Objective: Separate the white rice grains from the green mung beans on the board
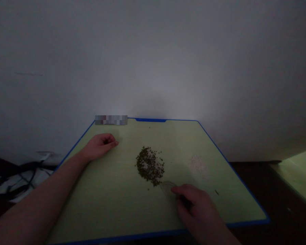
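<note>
A pile of small dark green beans or seeds (145,168), with pale grains mixed in, lies in the middle of the table. My right hand (197,207) pinches a clear, thin-rimmed object (167,187) whose kind I cannot make out. The object's far edge is close to the near right side of the pile. To the right lies a smaller, thinly spread heap of pale grains, perhaps rice (199,165). My left hand (100,145) rests left of the pile, fingers curled in, with nothing visible in them.
The pale green table (112,204) has a blue edge and stands against a grey wall (153,61). A short dark sliver (216,192) lies at the right. Dark cables (17,177) are beyond the left edge; another pale green surface (298,173) stands at the far right.
</note>
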Demonstrator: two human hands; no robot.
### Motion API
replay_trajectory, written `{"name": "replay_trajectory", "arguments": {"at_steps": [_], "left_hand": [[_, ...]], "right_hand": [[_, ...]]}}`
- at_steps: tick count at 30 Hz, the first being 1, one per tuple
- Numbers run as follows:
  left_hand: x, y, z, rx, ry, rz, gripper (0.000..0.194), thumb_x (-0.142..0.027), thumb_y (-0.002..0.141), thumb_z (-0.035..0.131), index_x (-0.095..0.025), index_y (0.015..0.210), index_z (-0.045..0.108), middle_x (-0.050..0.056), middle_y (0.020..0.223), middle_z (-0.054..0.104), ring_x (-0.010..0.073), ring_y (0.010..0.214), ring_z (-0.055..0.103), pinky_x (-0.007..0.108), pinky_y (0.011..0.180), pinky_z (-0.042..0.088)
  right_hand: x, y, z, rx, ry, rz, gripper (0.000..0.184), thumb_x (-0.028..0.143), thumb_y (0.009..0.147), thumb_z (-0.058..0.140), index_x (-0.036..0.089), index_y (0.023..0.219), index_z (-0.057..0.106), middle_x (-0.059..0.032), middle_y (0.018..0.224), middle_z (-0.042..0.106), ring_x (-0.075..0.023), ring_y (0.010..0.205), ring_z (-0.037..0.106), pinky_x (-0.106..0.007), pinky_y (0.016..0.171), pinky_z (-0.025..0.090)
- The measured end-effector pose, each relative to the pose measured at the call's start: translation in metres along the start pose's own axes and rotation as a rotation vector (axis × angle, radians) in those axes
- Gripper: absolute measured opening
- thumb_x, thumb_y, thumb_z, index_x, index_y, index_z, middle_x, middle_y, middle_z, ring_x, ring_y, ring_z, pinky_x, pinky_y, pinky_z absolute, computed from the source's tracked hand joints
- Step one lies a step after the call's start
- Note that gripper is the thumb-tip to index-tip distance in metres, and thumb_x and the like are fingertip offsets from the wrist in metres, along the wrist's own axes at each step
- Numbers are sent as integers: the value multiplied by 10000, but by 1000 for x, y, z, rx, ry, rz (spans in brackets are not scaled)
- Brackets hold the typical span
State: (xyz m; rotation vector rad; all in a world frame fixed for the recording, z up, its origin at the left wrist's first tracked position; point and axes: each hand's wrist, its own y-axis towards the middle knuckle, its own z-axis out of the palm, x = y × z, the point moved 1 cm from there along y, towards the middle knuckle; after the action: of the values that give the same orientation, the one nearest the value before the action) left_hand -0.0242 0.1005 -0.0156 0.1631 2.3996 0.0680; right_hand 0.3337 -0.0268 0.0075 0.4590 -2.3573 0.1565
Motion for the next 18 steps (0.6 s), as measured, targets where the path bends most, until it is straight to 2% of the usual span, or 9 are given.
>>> {"name": "replay_trajectory", "arguments": {"at_steps": [10, 18], "left_hand": [[-2, 0, 0, -8, -26, -6, 272, -427, 730, 533, -174, 632, 522, -47, 562, 419, 97, 532, 399, 218, 512, 331], [-1, 0, 0, -1, -5, 8, 283, -443, 742, 522, -177, 644, 519, -40, 584, 434, 106, 559, 418, 222, 531, 344]], "right_hand": [[-15, -1, -13, -80, -77, 88, 310, 156, 778, 452, 188, 1009, 655, -61, 885, 683, -176, 736, 631, -287, 656, 497], [-1, -1, -1, -8, 27, -9, 326, 111, 768, 441, 184, 1005, 653, -50, 838, 665, -152, 720, 620, -260, 646, 492]]}}
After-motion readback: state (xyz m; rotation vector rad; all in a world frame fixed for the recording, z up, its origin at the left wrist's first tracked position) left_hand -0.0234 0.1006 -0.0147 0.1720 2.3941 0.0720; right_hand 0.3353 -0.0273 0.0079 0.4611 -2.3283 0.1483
